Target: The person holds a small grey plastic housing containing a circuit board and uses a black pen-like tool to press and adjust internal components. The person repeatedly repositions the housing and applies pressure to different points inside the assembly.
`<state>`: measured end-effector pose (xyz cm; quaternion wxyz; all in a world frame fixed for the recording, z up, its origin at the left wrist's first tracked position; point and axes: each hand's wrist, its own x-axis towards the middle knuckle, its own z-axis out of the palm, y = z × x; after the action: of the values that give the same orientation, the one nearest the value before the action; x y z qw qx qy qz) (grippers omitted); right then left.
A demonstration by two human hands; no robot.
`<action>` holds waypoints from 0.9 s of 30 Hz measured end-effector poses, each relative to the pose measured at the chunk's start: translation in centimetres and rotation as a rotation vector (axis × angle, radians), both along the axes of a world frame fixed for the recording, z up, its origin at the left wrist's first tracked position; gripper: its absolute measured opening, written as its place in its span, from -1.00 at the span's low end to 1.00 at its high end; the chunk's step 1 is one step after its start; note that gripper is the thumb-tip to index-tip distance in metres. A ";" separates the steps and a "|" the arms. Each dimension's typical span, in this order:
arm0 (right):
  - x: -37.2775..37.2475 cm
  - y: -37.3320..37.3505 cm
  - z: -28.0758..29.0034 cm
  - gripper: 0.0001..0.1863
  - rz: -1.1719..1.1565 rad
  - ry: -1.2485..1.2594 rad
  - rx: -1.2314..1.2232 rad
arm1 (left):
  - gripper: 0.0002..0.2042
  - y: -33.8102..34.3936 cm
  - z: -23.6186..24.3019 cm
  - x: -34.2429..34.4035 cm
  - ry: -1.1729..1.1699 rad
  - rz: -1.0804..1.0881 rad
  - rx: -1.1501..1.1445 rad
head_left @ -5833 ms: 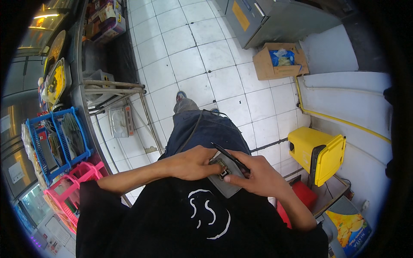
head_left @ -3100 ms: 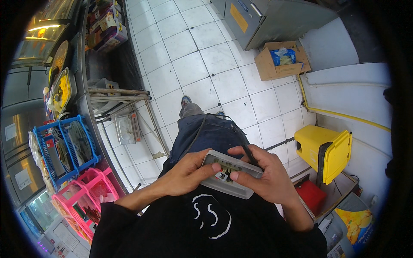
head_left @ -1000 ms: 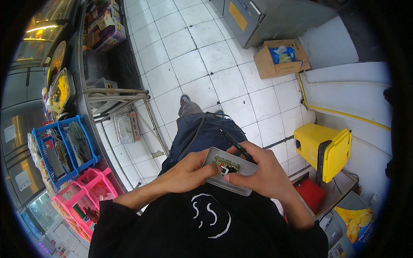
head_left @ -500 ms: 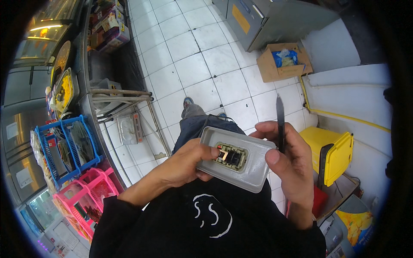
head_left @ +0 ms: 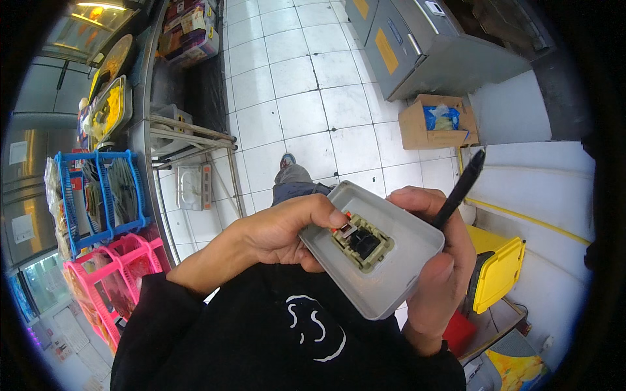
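A shallow grey rectangular housing (head_left: 407, 264) is tilted in front of my chest, its open side facing up. Inside it sits a beige electrical module (head_left: 383, 254) with a black centre and a small red part at one end. My left hand (head_left: 280, 228) grips the housing's left side, the thumb pressing on the module's red end. At the other side, my right hand (head_left: 447, 267) has its fingers curled beside the housing. A slim black pen-like tool (head_left: 462, 189) rises from between those fingers, pointing up and away; its exact kind is unclear.
On the left, blue (head_left: 104, 225) and pink racks (head_left: 120, 260) with packets stand beside a steel counter. A cardboard box (head_left: 412, 127) lies on the tiled floor (head_left: 297, 72) ahead. To the right is a yellow-lidded bin (head_left: 501, 274). A grey metal cabinet (head_left: 424, 65) stands far right.
The housing has turned clockwise and shifted right, closer to my right palm. The black tool has tipped rightward. My left thumb stays on the module, and the view has shifted.
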<state>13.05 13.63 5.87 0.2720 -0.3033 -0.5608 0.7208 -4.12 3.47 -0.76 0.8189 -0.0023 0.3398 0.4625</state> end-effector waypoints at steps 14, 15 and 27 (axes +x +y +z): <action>0.5 -0.5 -0.2 -0.20 0.066 0.019 0.114 | -0.49 -0.7 -1.1 -0.4 0.036 -0.013 0.140; 0.5 -0.6 -0.3 -0.20 0.073 0.022 0.159 | -0.48 -0.7 -1.0 -0.4 0.045 -0.017 0.151; 0.5 -0.5 -1.0 -0.29 0.162 0.155 0.348 | -0.36 -1.1 -1.3 -1.0 0.049 -0.095 0.302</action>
<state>13.59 13.15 4.91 0.3036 -0.1492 -0.6768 0.6538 -5.10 2.38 -2.10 0.8224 0.1481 0.2860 0.4689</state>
